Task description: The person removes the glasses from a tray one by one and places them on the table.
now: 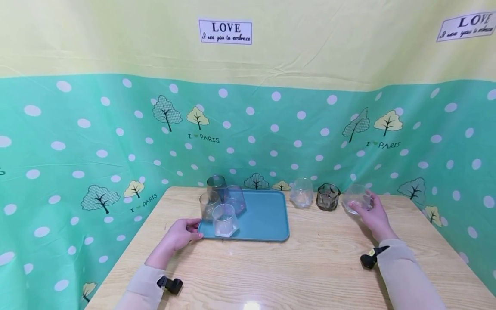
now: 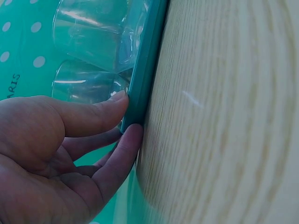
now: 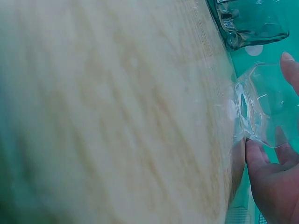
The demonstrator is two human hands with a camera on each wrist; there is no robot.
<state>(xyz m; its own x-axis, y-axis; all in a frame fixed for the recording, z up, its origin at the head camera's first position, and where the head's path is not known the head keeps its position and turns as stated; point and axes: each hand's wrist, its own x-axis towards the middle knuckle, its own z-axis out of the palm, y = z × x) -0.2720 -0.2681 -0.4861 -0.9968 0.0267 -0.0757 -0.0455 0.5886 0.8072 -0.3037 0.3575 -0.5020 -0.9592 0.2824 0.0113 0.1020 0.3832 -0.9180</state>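
On the wooden table (image 1: 271,275), the left hand (image 1: 180,233) pinches a blue tray's (image 1: 265,215) near left corner between thumb and fingers; four glass tumblers (image 1: 225,222) stand along its left side. Rightward, the right hand's (image 1: 376,216) fingers grip a clear tumbler (image 1: 353,199) beside a smoky one (image 1: 328,198).

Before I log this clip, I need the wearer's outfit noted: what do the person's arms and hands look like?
The left sleeve and right sleeve are long, plain and pale greyish beige. A small black left camera and right camera are worn at the cuffs. The left hand and right hand are ungloved. No cables show.
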